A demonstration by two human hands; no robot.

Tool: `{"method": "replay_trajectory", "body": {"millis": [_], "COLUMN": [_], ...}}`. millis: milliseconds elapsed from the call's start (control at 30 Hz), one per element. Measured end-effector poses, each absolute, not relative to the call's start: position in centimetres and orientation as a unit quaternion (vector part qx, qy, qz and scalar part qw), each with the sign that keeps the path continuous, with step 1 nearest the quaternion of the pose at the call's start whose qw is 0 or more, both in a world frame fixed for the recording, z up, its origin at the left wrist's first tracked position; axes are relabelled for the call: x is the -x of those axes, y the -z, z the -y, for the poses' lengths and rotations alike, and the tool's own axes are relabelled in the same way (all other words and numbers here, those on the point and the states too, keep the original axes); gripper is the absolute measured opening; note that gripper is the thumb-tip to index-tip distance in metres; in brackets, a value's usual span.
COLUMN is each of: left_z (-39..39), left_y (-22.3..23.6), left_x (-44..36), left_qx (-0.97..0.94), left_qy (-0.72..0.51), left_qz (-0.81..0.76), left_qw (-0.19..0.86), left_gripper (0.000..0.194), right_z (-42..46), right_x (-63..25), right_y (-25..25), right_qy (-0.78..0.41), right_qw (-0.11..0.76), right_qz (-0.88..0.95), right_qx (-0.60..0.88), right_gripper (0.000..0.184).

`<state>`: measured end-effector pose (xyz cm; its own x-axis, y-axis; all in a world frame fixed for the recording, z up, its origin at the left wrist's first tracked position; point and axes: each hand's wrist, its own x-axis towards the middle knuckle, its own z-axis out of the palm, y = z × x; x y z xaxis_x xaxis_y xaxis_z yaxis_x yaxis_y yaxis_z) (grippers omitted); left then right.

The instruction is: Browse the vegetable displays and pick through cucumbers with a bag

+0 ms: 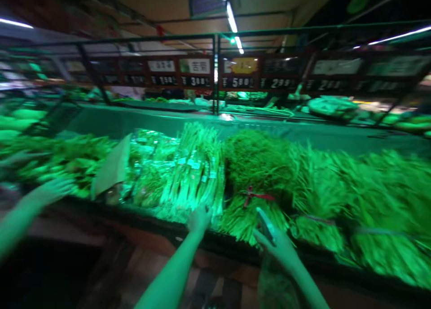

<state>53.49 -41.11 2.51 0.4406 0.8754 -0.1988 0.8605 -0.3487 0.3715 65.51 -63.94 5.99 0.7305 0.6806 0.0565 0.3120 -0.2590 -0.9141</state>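
My left hand (199,218) reaches to the front edge of a produce display and curls on the lower ends of a wrapped bundle of pale green stalks (191,174). My right hand (274,244) is held just before a bunch of fine green chives (259,165) tied with a red band (256,195). It grips a flat dark object (265,224), probably a phone. A clear bag of greens (274,284) seems to hang below my right wrist. Everything is blurred by motion and tinted green.
Another person's arm and open hand (50,190) reach in from the left over leafy greens (67,158). A brown card divider (112,167) stands in the display. More green bunches (370,201) fill the right. Price signs (235,73) hang on a rail behind.
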Motion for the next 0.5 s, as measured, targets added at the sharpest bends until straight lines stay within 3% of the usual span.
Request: {"method": "replay_trajectory", "body": {"millis": [100,367,500], "left_z": [40.1,38.3,37.9], "left_y": [-2.3,-0.8,-0.4], "left_x": [-53.9,-54.5,-54.6], "left_qx": [-0.836,-0.845,-0.848], "left_qy": [0.003,0.040,0.043], "left_qz": [-0.510,-0.507,-0.503], "left_qw": [0.204,0.167,0.162], "left_gripper": [0.048,0.060,0.064], "right_z": [66.1,77.4,77.9], "right_x": [-66.3,-71.9,-71.4], "right_y": [-4.3,-4.4,-4.2], "right_qy": [-0.207,-0.038,-0.057], "right_qw": [0.543,0.604,0.608], "right_qz": [0.266,0.061,0.092], "right_qx": [0.769,0.794,0.787], "right_gripper": [0.072,0.078,0.065]}}
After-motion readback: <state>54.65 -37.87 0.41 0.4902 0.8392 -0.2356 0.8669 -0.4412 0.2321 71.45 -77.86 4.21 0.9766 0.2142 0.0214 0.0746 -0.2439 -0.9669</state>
